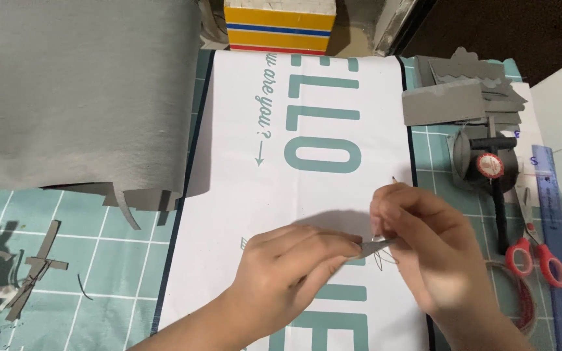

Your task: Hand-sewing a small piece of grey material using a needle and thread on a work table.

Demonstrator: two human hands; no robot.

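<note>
Both hands, left and right, pinch small grey strip mid white sheet; scissors near right edge.

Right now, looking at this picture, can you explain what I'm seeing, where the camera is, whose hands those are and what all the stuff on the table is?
The one picture comes from a camera worn on a person's head, looking down at their own bare hands. The left hand and right hand together pinch a small grey strip over a white printed sheet on a teal grid mat. A large grey sheet lies top left, with grey scraps below it. At right lie cut grey pieces, red-handled scissors, a blue ruler, a tape roll and a black tool. A yellow striped box sits at the top.
</note>
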